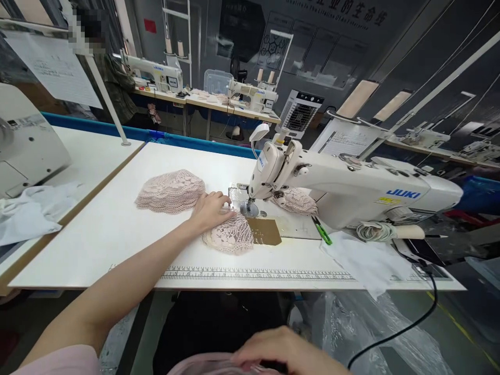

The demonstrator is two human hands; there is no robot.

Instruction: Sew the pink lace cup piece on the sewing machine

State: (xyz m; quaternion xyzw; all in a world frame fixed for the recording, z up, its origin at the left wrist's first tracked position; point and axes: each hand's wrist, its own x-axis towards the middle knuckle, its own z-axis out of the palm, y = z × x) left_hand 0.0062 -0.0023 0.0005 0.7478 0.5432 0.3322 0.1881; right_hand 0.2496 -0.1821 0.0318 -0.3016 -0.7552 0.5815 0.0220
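My left hand [212, 210] rests on a pink lace piece [230, 234] on the white table [117, 229], fingers curled on the lace just left of the needle [248, 204] of the white sewing machine [344, 185]. A stack of pink lace pieces [171, 191] lies left of that hand. More lace [299, 200] sits under the machine's arm. My right hand [287, 350] is low at the frame's bottom, fingers closed on pink fabric [207, 366] in my lap.
A brown card piece [265, 232] and green snips [322, 230] lie by the needle plate. White cloth [367, 260] covers the table's right end; a black cable [410, 323] hangs off it. Another machine [27, 146] and white cloth [31, 208] are at left. A person stands at back left.
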